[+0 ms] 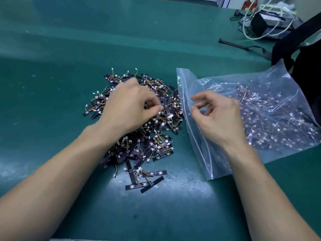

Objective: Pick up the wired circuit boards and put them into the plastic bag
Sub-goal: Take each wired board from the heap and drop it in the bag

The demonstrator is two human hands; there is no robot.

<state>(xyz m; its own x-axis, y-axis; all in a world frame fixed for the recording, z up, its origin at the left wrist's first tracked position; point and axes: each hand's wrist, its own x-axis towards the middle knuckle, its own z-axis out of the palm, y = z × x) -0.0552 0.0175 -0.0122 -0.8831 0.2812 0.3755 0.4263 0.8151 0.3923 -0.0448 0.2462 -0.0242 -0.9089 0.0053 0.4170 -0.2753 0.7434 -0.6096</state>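
Left hand (pixel 132 105): I see it palm-down on top of the heap, fingers curled under, thumb and fingertips (pixel 160 107) closed together on the wired circuit boards (pixel 149 146) at the heap's right side. How many boards the pinch takes in, I cannot tell; the knuckles cover them.

Right hand (pixel 220 117): it sits over the mouth end of the plastic bag (pixel 194 80), fingers loosely curled. Thumb and forefinger stand apart with a gap showing between them, and I see nothing held there.

The loose boards are dark narrow strips with short yellow and orange leads ending in white plugs. They lie in one tangled heap on the table (pixel 69 66), directly under and around the left hand, with a few stragglers at the near edge of the heap. The heap's right margin lies just beside the bag's zip edge.

The bag is clear, lies flat on the table to the right of the heap, and has its opening turned toward the boards. A layer of bagged boards (pixel 271 119) fills its far half, beyond the right hand.

Behind the bag, at the right edge of the view, lies a black fabric item (pixel 309 80) with a dark strap (pixel 243 46) trailing across the table. At the far right corner stands a black box (pixel 260 25) draped in white cables (pixel 251 33).
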